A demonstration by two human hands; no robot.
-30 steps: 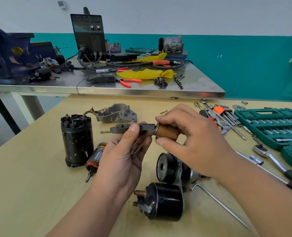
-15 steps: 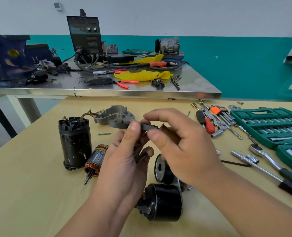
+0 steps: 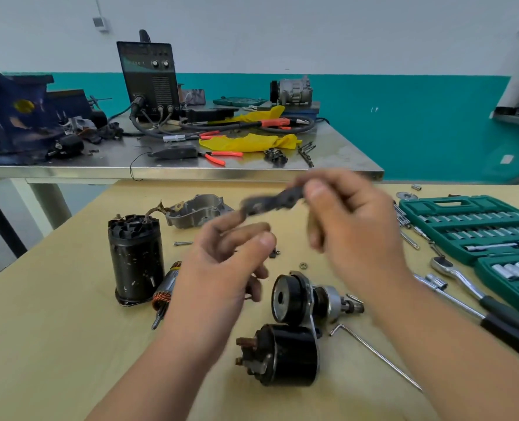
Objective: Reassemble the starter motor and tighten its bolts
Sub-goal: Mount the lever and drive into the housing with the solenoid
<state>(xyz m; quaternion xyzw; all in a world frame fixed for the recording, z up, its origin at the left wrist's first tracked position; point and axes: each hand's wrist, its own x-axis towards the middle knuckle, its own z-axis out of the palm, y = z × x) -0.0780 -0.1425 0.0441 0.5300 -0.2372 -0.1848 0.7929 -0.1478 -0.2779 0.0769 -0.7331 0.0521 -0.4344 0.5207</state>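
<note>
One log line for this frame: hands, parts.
right hand: pinches shift lever, blurred | left hand: open, beside its end | solenoid, armature: on table

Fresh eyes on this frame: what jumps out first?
The blurred hands mid-frame: the right hand pinches a dark lever above the wooden table, left hand loose beneath it. Starter parts surround them: upright black housing at left, solenoid nearest the camera. A green socket set lies open at right.

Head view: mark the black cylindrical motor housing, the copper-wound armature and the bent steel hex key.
Black cylindrical motor housing [image 3: 135, 262]: head view, mid side wall.
Copper-wound armature [image 3: 163, 295]: head view, copper windings.
Bent steel hex key [image 3: 382, 358]: head view, long shank.
</note>
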